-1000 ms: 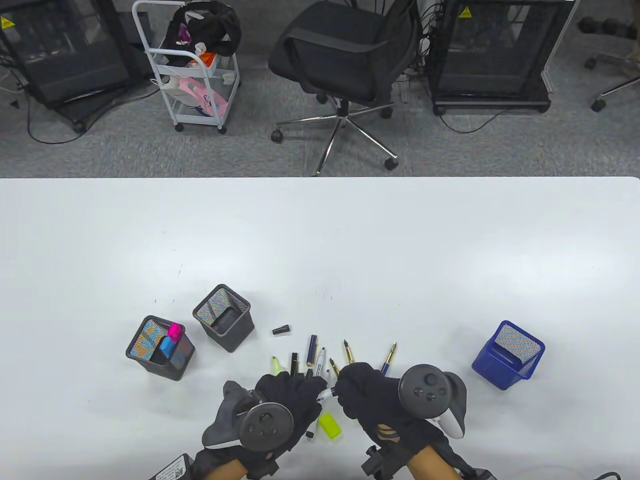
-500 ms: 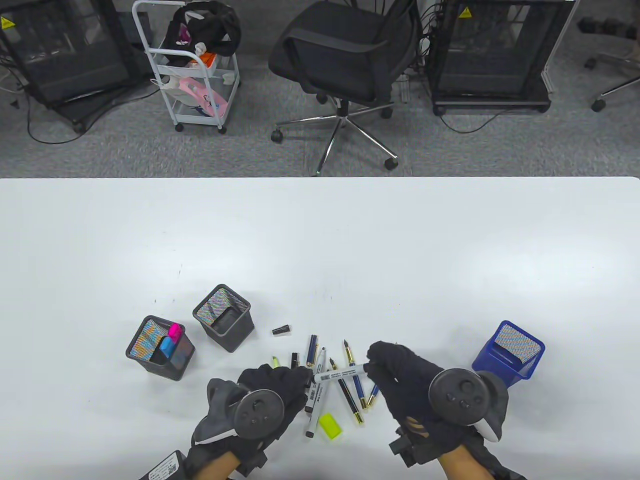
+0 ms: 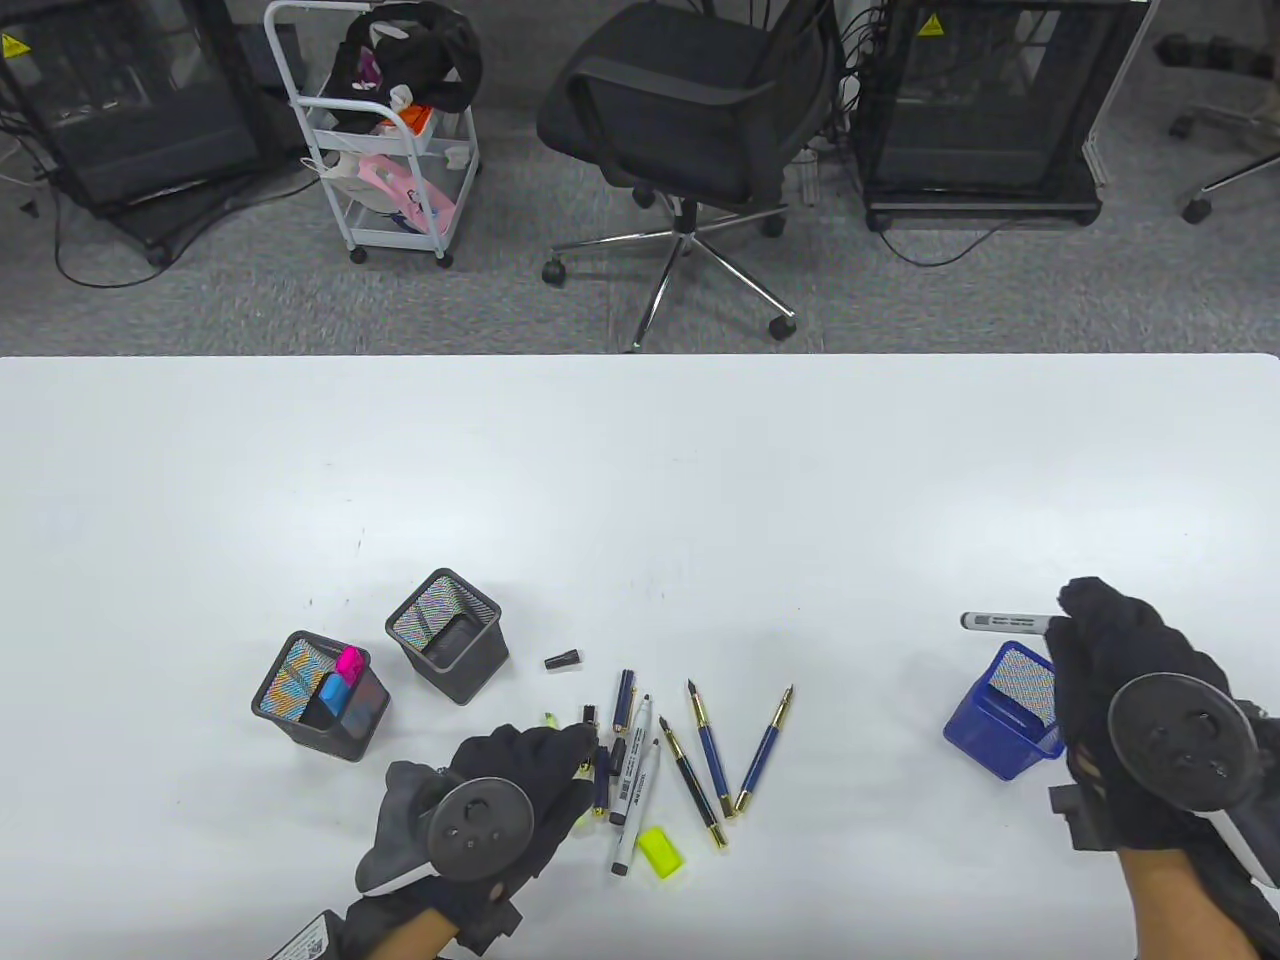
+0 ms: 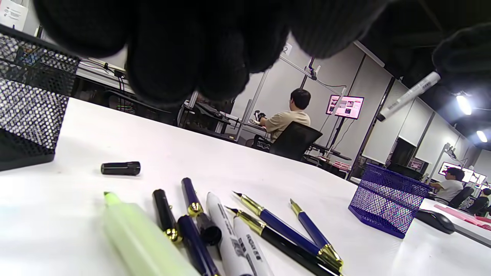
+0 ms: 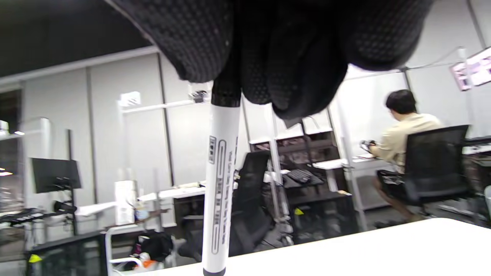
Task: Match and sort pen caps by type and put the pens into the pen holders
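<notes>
The held marker (image 5: 218, 184) runs off the right wrist view's bottom edge, its capped end buried among gloved fingers (image 5: 295, 57). In the table view the left hand (image 3: 500, 800) covers most of the yellow highlighter (image 3: 551, 719) (only its tip shows). The marker's print is too small to read.

Unreadable print on held white marker (image 5: 218, 180).

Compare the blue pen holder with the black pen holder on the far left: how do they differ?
The blue pen holder sits at the table's right and shows nothing inside; the black pen holder on the left holds pink and blue highlighters. A marker, gripped by the right hand, hangs above the blue one. Both are square mesh.
</notes>
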Available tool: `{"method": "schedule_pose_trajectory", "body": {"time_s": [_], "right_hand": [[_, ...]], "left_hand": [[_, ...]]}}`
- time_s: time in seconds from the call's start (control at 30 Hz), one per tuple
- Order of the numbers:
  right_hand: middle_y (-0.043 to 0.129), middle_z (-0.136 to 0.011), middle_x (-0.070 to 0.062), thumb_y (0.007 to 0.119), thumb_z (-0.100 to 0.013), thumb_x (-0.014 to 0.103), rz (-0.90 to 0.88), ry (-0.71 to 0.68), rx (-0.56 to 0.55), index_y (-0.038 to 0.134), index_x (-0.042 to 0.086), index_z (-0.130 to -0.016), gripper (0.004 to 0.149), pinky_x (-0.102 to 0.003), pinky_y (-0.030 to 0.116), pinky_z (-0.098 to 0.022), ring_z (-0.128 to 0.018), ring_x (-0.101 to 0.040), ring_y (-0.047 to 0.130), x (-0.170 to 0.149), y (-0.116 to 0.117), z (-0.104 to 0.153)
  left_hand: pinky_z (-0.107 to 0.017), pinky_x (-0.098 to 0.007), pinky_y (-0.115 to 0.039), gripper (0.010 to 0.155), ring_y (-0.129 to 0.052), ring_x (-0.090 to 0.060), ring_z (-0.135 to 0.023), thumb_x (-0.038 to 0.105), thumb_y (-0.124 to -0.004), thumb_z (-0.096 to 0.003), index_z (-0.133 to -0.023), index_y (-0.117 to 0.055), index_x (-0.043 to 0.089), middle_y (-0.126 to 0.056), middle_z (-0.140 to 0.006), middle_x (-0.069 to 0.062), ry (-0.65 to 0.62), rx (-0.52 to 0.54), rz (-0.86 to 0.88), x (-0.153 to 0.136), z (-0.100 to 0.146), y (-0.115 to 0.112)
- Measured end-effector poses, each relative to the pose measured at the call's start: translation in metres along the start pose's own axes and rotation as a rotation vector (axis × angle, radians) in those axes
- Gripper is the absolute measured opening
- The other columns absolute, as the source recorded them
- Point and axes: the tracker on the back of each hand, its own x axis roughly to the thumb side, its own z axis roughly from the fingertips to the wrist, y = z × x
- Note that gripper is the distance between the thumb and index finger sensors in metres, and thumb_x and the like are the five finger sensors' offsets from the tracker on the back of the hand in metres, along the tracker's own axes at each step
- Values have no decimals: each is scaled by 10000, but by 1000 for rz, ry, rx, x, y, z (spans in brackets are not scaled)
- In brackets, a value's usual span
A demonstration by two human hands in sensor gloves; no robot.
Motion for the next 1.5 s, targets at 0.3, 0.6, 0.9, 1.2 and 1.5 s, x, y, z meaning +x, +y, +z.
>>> {"method": "schedule_pose_trajectory", "body": {"time_s": [0.3, 0.6, 0.9, 1.2, 1.5], "right_hand": [[945, -753, -204, 867, -464, 300, 203, 69, 221, 781, 145, -877, 449, -504, 853, -468, -528, -324, 1040, -13, 38, 6], [955, -746, -199, 858, -468, 318, 239, 113, 339, 789, 140, -874, 448, -505, 854, -466, -526, -322, 1045, -28, 80, 19], [964, -739, -190, 858, -465, 339, 282, 106, 362, 804, 142, -867, 451, -501, 858, -462, -521, -315, 1047, -32, 92, 27], [938, -768, -214, 868, -447, 415, 285, 93, 259, 738, 108, -927, 585, -502, 855, -456, -543, -345, 1034, -13, 71, 25], [956, -737, -224, 884, -428, 484, 181, -13, 217, 727, 50, -924, 677, -404, 897, -340, -490, -328, 1060, 88, 63, 25]], "left_hand": [[-519, -680, -751, 569, -985, -365, -619, 423, -735, -483, -985, -750, 157, -923, -879, -176, 7, -24, 2, -1, 0, -2], [-524, -681, -749, 574, -984, -368, -628, 431, -734, -482, -987, -749, 156, -919, -887, -179, 12, -39, -4, -1, 0, -2], [-526, -683, -746, 580, -982, -370, -636, 441, -732, -481, -987, -749, 159, -912, -896, -182, 13, -51, -8, 0, -1, -2], [-527, -683, -746, 580, -978, -372, -644, 440, -733, -481, -988, -749, 158, -907, -902, -184, 19, -40, -5, -1, 0, 0], [-527, -684, -744, 580, -975, -377, -646, 439, -733, -482, -988, -749, 157, -903, -905, -189, 45, -28, 8, -8, 1, 3]]}}
